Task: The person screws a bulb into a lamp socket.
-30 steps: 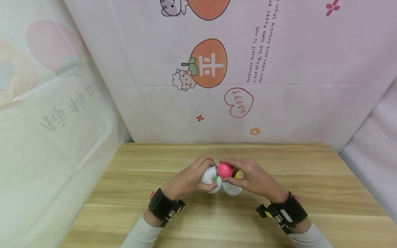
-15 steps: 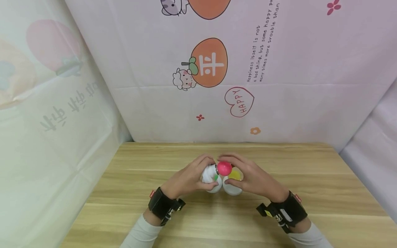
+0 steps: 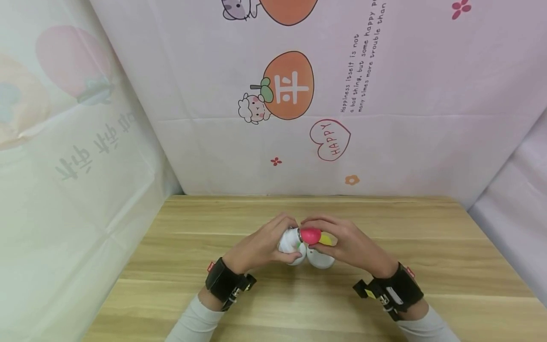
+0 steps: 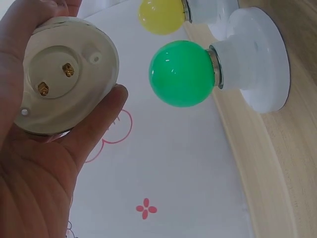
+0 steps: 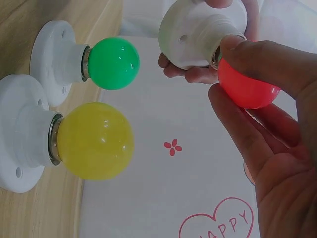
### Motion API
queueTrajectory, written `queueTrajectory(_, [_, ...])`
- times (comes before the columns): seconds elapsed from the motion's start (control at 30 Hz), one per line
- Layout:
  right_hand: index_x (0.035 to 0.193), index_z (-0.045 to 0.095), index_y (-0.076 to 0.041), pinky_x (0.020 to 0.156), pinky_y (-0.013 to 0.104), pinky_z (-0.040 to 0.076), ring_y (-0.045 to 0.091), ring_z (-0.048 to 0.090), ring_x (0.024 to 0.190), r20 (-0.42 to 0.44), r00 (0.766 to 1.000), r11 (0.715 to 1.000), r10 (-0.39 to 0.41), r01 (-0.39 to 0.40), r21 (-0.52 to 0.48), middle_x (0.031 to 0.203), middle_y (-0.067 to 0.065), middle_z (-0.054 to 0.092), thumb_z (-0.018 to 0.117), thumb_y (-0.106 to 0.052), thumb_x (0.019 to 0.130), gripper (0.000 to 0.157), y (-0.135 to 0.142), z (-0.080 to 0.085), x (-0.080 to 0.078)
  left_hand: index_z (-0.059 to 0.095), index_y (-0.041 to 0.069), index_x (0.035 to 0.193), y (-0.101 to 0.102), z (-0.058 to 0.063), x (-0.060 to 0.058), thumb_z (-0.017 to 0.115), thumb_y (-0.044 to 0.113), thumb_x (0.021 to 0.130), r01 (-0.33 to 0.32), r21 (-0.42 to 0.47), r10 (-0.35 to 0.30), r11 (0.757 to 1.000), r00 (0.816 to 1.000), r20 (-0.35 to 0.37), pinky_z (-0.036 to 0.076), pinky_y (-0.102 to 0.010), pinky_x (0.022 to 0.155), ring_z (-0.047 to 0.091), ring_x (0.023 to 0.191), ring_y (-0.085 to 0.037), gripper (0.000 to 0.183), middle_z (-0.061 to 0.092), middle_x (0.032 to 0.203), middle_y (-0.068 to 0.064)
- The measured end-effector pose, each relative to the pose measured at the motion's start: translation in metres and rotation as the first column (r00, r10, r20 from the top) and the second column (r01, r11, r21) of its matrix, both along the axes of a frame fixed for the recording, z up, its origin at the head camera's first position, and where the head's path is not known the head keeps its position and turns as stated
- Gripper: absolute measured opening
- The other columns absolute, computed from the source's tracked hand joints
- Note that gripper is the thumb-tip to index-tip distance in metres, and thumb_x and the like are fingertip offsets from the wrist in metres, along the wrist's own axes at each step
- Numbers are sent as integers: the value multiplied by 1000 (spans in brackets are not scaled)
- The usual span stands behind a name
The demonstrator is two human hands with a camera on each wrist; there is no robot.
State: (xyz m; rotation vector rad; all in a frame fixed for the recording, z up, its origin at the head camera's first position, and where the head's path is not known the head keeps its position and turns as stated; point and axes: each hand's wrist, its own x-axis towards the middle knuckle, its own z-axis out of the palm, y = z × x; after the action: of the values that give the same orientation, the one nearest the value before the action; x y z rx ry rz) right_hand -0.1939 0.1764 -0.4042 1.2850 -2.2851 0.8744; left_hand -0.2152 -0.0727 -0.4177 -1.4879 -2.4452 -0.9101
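My left hand (image 3: 265, 242) grips a round white lamp holder (image 5: 198, 29) by its base, held up off the table and tilted toward the right hand. The underside, with two brass screws, faces the left wrist camera. A red light bulb (image 5: 247, 87) sits with its metal neck at the holder's mouth. Thumb and fingers of my right hand (image 3: 352, 242) pinch this bulb, the thumb lying by its neck. Below the hands, a green bulb (image 4: 182, 73) and a yellow bulb (image 5: 96, 141) stand upright in their own white holders on the table.
The two standing holders, a green-bulb holder (image 4: 265, 59) and a yellow-bulb holder (image 5: 20, 168), are side by side on the wooden table (image 3: 273, 304). A printed white cloth (image 3: 205, 118) hangs behind the table's far edge, with more cloth at both sides.
The right hand's fingers spread around the red bulb half a second ago, baring the yellow one, and have drawn in again. The red bulb's tilt shifts slightly; the left hand stays nearly still.
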Motion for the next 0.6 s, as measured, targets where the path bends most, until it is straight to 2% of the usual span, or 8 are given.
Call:
queueTrajectory(0.2, [120,64,-15,84,21,52,8,60,102,-7,1000,999,13,-13,-32,118,-5,63,81,-13,74,49,-1,0,-1,47,12,118,0,-1,0,71,40,84,-9,-17,9,1000,1000,-24,47,-11,74,45,95,-3,50,45,112,6])
queueTrajectory(0.37, [121,65,-10,82,26,55,12,62,102,8,1000,999,20,-20,-33,117,1,65,81,-13,74,50,-1,1,1,47,10,119,0,0,0,71,40,84,6,-17,-6,1000,999,-49,47,-11,77,46,98,-5,52,46,114,4])
queueTrajectory(0.5, [120,65,-7,79,30,56,16,64,99,-13,999,999,30,-30,-45,115,5,67,82,-11,72,52,-2,2,1,47,9,120,0,1,0,72,38,84,10,-14,-11,1000,998,-64,47,-12,78,46,99,-5,53,46,116,3])
queueTrajectory(0.6, [120,65,-7,78,29,56,14,64,98,-18,999,998,28,-28,-48,114,5,67,82,-12,72,51,-3,2,1,47,8,121,0,1,1,72,38,84,8,-18,-9,1000,997,-76,47,-12,79,45,101,-4,54,45,118,3])
